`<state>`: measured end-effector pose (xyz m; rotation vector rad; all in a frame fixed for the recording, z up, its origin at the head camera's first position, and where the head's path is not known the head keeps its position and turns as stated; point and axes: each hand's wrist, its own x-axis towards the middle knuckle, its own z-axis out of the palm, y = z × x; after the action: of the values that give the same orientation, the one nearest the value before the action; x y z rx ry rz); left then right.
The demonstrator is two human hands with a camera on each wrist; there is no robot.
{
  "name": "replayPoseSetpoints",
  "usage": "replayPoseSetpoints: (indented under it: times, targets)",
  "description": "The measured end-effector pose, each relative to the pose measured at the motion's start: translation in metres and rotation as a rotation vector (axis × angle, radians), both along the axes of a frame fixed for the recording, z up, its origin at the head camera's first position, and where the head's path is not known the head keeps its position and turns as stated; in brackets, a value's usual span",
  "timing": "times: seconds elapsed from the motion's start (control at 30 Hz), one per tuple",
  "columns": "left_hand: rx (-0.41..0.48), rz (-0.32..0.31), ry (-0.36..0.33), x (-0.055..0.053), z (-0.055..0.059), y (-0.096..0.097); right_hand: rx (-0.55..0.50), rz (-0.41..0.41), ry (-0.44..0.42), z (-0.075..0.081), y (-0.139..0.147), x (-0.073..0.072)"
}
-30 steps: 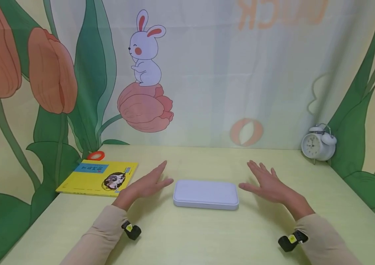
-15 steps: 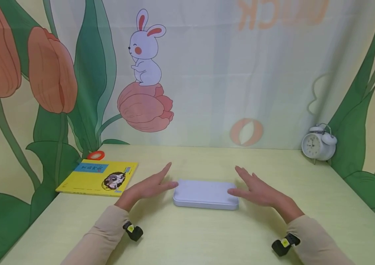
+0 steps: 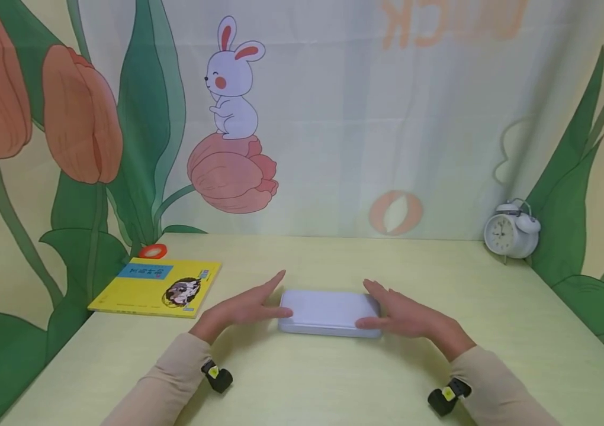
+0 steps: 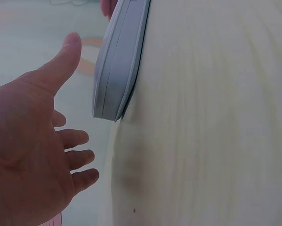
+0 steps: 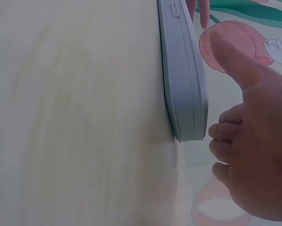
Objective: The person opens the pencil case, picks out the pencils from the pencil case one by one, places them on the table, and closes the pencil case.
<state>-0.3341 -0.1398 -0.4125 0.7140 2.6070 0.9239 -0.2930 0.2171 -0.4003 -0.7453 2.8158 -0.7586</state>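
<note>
A flat, pale lavender case (image 3: 328, 309) with rounded corners lies on the table, its long side facing me. Both wrist views show a seam round its side wall, and the right wrist view shows a small raised tab on that wall. My left hand (image 3: 246, 306) is at the case's left end, thumb over the near corner and fingers extended. At the other end my right hand (image 3: 405, 313) mirrors it, its thumb over the right part of the top. The left wrist view shows a gap between the left palm (image 4: 28, 146) and the case; neither hand grips it.
On the left lies a yellow book (image 3: 155, 288) with an animal picture, and behind it an orange-red ring (image 3: 153, 251). A white twin-bell alarm clock (image 3: 511, 229) stands at the back right. A printed curtain (image 3: 323, 118) hangs behind the table (image 3: 323, 378).
Both hands have come inward and closer to me, toward the two ends of the case. The right hand travelled farther, moving left. The case has stayed in place.
</note>
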Motion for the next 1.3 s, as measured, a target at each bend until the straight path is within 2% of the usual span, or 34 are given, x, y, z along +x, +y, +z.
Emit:
replayPoseSetpoints:
  times: [0.53, 0.93, 1.3]
  targets:
    - [-0.037, -0.132, 0.06, -0.0001, -0.005, 0.0025, 0.048, 0.015, -0.034, -0.0039, -0.0014, -0.0001]
    - [-0.071, -0.138, 0.084, -0.0014, -0.0077, 0.007, 0.093, 0.027, 0.005, -0.0009, -0.0056, -0.0032]
    - [-0.019, -0.11, 0.098, 0.0022, -0.0067, 0.0104, 0.149, 0.065, 0.049, -0.0003, -0.0049, -0.0046]
